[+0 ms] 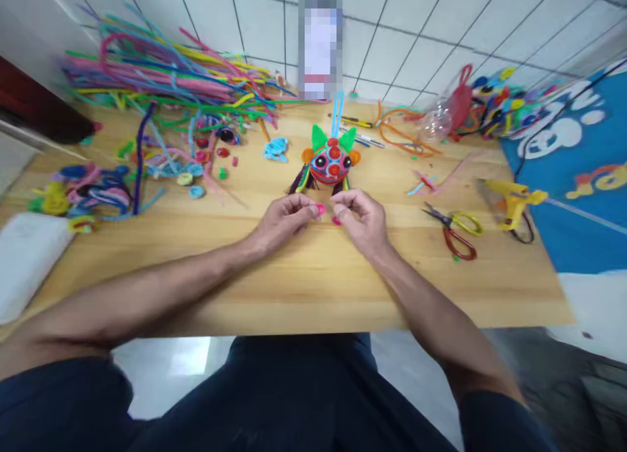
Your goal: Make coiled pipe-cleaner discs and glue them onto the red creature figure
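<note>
My left hand (287,220) rests on the wooden table (304,282) with its fingers pinched on a small pink pipe-cleaner coil (320,209). My right hand (360,217) lies beside it, fingers curled on a small red piece (336,221). Just beyond both hands stands a round figure (331,161) made of pipe cleaners, red and blue with green ears, orange side coils and a light blue loop on top.
A big heap of coloured pipe cleaners (161,80) fills the back left. Small coils (191,177) lie left of centre. Scissors (455,230) and a yellow glue gun (514,200) lie at the right. A white cloth (24,256) sits at the left edge.
</note>
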A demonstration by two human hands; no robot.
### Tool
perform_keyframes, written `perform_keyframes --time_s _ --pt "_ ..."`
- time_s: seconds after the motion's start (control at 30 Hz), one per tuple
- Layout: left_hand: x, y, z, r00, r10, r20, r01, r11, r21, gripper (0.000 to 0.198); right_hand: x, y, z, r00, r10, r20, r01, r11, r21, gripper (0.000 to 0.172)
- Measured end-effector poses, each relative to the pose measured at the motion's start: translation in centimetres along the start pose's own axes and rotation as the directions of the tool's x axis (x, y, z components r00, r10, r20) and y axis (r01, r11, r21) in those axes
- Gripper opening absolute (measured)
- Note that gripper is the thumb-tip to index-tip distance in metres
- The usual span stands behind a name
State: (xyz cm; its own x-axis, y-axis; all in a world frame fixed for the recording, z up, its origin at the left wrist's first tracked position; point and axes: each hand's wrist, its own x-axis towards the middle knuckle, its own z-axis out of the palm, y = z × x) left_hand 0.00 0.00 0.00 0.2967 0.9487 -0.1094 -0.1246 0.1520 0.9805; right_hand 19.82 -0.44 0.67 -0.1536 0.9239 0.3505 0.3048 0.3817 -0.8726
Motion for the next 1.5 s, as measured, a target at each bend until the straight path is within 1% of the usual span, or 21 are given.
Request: perform_keyframes --time_s 0.17,0.3,0.4,0.5,0.63,0.7,0.8,0.9,1.0,1.1,1.2,1.27,1.33,1.43,1.5 --pt "-0.3 0.8 0.0 0.999 -0.047 0.012 0.046 0.998 0.031 0.03 -0.1 -0.6 -0.1 0.997 -0.039 0.06 0.041 0.998 -0.043 0.017" --pt "-0.3 1.1 0.2 0.998 -0.04 0.044 0.036 0.997 0.07 0.03 -0.1 -0.6 -0.1 0.992 -0.079 0.101 0.087 0.993 -0.076 0.018" --pt "-0.4 1.2 0.3 0.998 -0.032 0.06 0.027 0.996 0.085 0.03 -0.2 -0.4 -0.1 0.99 -0.097 0.1 0.106 0.991 -0.084 0.015" --pt "-0.4 1.2 0.3 0.997 -0.029 0.076 0.021 0.994 0.111 0.032 -0.1 -0.3 -0.2 0.987 -0.128 0.1 0.14 0.983 -0.122 0.017" --pt "-0.5 0.8 0.0 0.996 -0.027 0.082 0.015 0.989 0.148 0.035 0.0 -0.4 -0.4 0.968 -0.192 0.159 0.22 0.958 -0.183 0.017" --pt "-0.5 0.5 0.0 0.997 -0.016 0.075 0.005 0.989 0.15 0.036 0.0 -0.5 -0.4 0.965 -0.205 0.164 0.234 0.954 -0.187 0.015" --pt "-0.4 0.4 0.2 0.996 0.002 0.085 -0.013 0.991 0.136 0.037 0.0 -0.7 -0.2 0.974 -0.2 0.11 0.217 0.961 -0.174 0.014" --pt "-0.4 0.5 0.4 0.992 0.022 0.123 -0.036 0.993 0.114 0.036 -0.3 -0.9 0.1 0.986 -0.162 0.05 0.168 0.97 -0.174 0.013" --pt "-0.5 0.6 0.5 0.99 0.037 0.139 -0.052 0.993 0.103 0.033 -0.6 -0.9 0.3 0.994 -0.108 0.034 0.112 0.977 -0.18 0.01" --pt "-0.6 0.5 0.5 0.99 0.04 0.135 -0.053 0.994 0.094 0.028 -1.1 -0.6 0.4 0.999 -0.04 0.03 0.044 0.988 -0.147 0.008" --pt "-0.6 0.3 0.5 0.99 0.045 0.132 -0.057 0.995 0.084 0.024 -1.3 -0.2 0.3 0.998 0.025 0.053 -0.02 0.995 -0.097 0.012" --pt "-0.5 0.2 0.5 0.99 0.049 0.134 -0.06 0.995 0.08 0.023 -1.3 -0.1 0.3 0.996 0.033 0.084 -0.027 0.997 -0.078 0.013" --pt "-0.4 0.1 0.6 0.991 0.042 0.125 -0.053 0.996 0.078 0.024 -1.3 0.1 0.4 0.994 0.029 0.102 -0.022 0.998 -0.067 0.01" --pt "-0.3 0.0 0.5 0.995 0.034 0.099 -0.041 0.996 0.074 0.027 -1.1 0.2 0.5 0.995 0.031 0.099 -0.026 0.998 -0.049 0.008" --pt "-0.2 0.1 0.3 0.994 0.034 0.1 -0.042 0.996 0.075 0.028 -1.0 0.1 0.4 0.994 0.042 0.105 -0.038 0.998 -0.042 0.009"
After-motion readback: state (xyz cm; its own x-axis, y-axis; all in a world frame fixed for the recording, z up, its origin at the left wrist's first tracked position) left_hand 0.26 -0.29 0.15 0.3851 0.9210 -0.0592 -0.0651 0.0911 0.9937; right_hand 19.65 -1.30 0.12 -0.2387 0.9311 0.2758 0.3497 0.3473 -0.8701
